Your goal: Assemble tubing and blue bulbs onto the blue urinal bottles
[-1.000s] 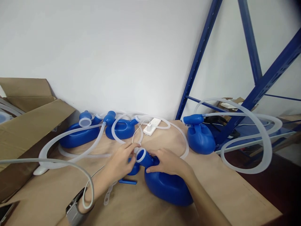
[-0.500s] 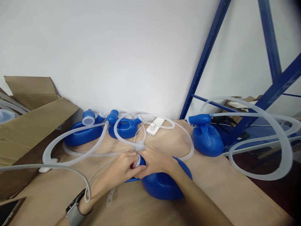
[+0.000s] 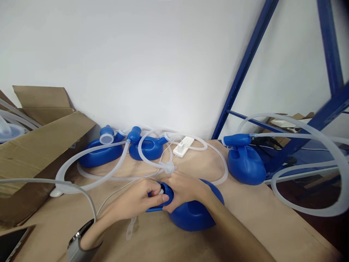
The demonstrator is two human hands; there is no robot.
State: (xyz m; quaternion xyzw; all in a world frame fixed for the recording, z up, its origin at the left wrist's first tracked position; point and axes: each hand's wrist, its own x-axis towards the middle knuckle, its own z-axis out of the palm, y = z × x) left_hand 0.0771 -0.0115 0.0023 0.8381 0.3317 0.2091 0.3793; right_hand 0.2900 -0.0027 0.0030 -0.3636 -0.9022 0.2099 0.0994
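Observation:
A blue plastic bottle [image 3: 195,214] lies on the table in front of me, its neck pointing left. My right hand [image 3: 182,189] grips that neck from above. My left hand [image 3: 140,198] meets it at the mouth, its fingers pinching a small blue cap [image 3: 160,198] against the opening. A clear tube end with a white fitting [image 3: 169,168] lies just beyond my fingers. A watch sits on my left wrist [image 3: 79,243].
Two blue bottles [image 3: 100,154] [image 3: 147,147] with looping clear tubes lie by the wall, and another blue bottle [image 3: 245,163] stands at the right. A white power strip [image 3: 183,146] lies at the back. An open cardboard box [image 3: 35,145] stands left, a blue metal rack [image 3: 300,138] right.
The bottle's open neck pointed up a second ago; now both hands have lowered it and closed over its mouth. The camera has drifted left and slightly down.

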